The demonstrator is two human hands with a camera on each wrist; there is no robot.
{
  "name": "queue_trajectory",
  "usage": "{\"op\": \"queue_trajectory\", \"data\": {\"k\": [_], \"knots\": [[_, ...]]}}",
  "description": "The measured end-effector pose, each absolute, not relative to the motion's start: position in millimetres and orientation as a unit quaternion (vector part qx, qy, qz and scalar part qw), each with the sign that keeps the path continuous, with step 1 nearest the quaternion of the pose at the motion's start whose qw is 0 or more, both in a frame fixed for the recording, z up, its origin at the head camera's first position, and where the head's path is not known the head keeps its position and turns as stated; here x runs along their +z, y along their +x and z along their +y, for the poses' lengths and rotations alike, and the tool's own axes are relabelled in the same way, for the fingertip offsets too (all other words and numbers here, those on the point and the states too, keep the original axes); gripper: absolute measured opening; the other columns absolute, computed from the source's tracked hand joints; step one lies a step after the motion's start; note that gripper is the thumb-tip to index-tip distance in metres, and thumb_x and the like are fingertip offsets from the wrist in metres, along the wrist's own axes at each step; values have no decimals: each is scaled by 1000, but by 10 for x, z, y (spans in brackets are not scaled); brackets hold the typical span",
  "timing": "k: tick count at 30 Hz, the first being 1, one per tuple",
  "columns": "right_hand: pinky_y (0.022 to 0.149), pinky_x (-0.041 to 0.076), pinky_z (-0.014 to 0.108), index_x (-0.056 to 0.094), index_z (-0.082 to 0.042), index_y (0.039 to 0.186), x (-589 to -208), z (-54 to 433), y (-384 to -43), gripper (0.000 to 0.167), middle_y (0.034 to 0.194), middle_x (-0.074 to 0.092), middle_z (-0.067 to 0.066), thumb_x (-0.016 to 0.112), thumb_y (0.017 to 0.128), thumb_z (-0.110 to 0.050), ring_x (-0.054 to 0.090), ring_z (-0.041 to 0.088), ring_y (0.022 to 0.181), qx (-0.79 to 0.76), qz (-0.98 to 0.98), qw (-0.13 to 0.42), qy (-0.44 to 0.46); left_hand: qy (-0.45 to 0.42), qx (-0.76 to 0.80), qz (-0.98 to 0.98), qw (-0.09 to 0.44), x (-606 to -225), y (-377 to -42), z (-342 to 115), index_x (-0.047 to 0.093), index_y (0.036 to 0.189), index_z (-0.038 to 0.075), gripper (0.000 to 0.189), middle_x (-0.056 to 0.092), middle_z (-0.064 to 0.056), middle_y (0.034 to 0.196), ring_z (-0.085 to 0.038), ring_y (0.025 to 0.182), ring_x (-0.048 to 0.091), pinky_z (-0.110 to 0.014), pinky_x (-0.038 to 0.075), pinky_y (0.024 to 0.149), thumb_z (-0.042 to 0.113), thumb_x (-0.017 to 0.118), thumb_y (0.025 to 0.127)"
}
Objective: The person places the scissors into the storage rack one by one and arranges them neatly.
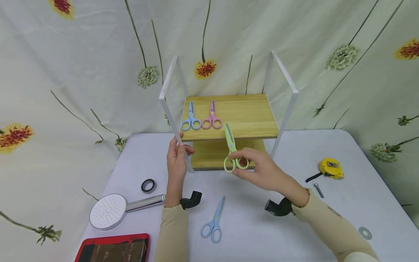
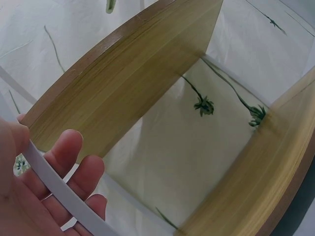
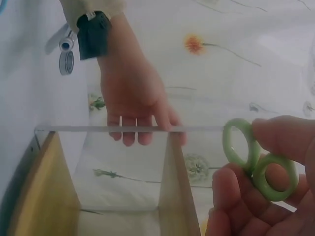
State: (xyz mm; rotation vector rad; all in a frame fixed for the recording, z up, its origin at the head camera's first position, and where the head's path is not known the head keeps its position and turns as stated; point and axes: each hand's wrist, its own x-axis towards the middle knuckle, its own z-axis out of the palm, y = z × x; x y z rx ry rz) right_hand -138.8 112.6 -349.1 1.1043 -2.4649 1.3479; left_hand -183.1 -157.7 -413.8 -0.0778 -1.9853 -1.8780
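Note:
My right hand (image 1: 262,170) pinches a pair of light green scissors (image 1: 230,139) by the handle loops, blades pointing up, in front of the shelf's upper board. The right wrist view shows the green loops between thumb and fingers. My left hand (image 1: 176,160) grips the left white post of a two-tier wooden shelf (image 1: 245,112); the left wrist view shows its fingers (image 2: 88,174) around the post. On the upper board, blue scissors (image 1: 191,117) lie at the left end with pink scissors (image 1: 212,116) beside them, both with blades pointing back.
Another pair of blue scissors (image 1: 214,223) lies on the white table between my arms. A shower head (image 1: 108,211), a black ring bearing (image 1: 148,186) and a red-rimmed case (image 1: 114,238) are at left. On the right are a yellow tape measure (image 1: 331,168), bolt (image 1: 318,190) and washer (image 1: 364,233).

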Motion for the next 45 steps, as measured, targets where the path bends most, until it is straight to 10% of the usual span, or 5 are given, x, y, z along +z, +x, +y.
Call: {"op": "queue_trajectory", "data": {"k": [10, 18, 45], "knots": [[76, 48, 35, 67, 2, 126, -3157, 973, -2148, 34, 105, 68, 16, 68, 94, -10, 56, 25, 84, 363, -869, 113, 317, -48, -672, -707, 213, -4184, -1847, -1598, 46, 149, 6, 40, 62, 14, 79, -2, 79, 64, -23, 52, 83, 12, 38, 110], [107, 40, 62, 68, -6, 130, -3167, 938, -2414, 35, 133, 65, 21, 61, 99, -23, 54, 41, 129, 257, -923, 99, 270, -45, -677, -705, 207, -4165, -1838, -1589, 46, 149, 7, 40, 63, 14, 79, -2, 79, 63, -24, 52, 83, 11, 38, 110], [105, 43, 59, 69, -8, 131, -3281, 942, -2419, 37, 133, 65, 18, 62, 99, -26, 57, 39, 127, 251, -921, 131, 267, -46, -680, -702, 207, -4155, -1842, -1589, 47, 149, 7, 40, 63, 14, 79, -2, 79, 63, -21, 52, 81, 10, 38, 110]]}}
